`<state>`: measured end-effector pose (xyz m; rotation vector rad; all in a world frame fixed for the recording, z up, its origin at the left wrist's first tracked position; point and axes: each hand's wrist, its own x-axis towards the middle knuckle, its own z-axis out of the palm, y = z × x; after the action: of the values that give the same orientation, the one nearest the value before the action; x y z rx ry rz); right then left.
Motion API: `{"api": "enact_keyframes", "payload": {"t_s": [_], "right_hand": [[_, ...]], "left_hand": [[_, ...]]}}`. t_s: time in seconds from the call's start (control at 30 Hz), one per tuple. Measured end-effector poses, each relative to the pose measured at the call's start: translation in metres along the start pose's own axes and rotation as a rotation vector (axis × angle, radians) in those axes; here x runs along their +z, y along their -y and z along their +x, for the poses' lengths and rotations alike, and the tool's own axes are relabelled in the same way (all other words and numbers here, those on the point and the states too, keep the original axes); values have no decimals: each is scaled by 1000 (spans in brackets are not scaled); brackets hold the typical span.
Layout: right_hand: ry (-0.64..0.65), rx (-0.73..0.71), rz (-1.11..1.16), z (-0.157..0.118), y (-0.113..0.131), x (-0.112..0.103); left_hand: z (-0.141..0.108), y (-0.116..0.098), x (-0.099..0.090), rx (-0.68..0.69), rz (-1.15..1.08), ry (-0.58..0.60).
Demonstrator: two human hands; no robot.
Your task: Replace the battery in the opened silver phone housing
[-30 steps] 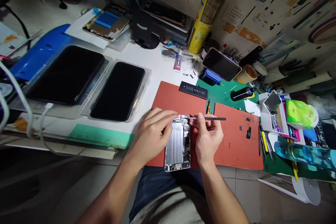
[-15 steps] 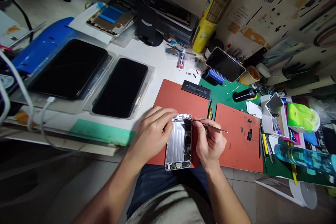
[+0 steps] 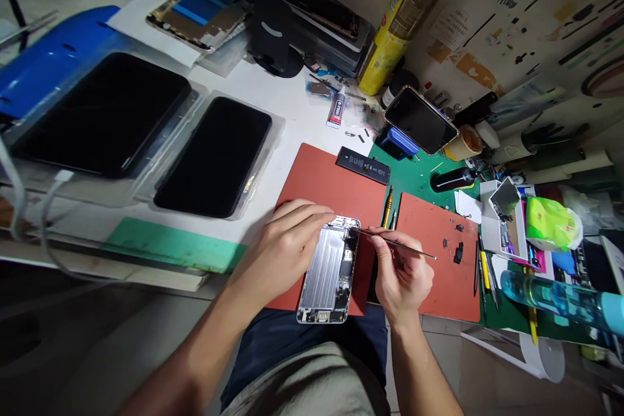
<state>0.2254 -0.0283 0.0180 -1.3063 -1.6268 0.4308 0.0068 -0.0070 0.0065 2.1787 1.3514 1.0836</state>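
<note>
An opened phone housing (image 3: 327,276) lies tilted over the near edge of the left red mat, its silvery inner tray and small boards exposed. My left hand (image 3: 287,250) holds its upper left edge, fingers close together and fingertips at the top end. My right hand (image 3: 403,276) pinches a slim pointed metal tool (image 3: 407,247) between thumb and fingers. The tool's tip reaches the upper right of the housing; whether it touches a part is too small to tell. A black phone battery (image 3: 363,165) rests at the mat's far edge.
Left stand two dark-screened devices, a tablet-like one (image 3: 104,114) and a phone (image 3: 214,157), on clear trays. Beyond are a glue tube (image 3: 336,109) and a yellow spray can (image 3: 402,23). Right are a second red mat (image 3: 433,286) with small parts, a screwdriver (image 3: 387,206) and a blue bottle (image 3: 550,292).
The housing's lower end has swung slightly left, with my left hand still on it. My right hand and the metal tool have shifted a little right and down. The camera view has moved slightly.
</note>
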Motion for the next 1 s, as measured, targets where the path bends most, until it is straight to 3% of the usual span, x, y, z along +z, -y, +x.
{"api": "enact_keyframes", "payload": {"t_s": [0.23, 0.4, 1.0], "right_hand": [[116, -43, 183, 19, -16, -6], [82, 40, 325, 18, -21, 0], [85, 43, 278, 16, -19, 2]], "left_hand": [[-1, 0, 0, 18, 0, 2], [0, -1, 0, 9, -11, -4], [1, -2, 0, 3, -26, 15]]}}
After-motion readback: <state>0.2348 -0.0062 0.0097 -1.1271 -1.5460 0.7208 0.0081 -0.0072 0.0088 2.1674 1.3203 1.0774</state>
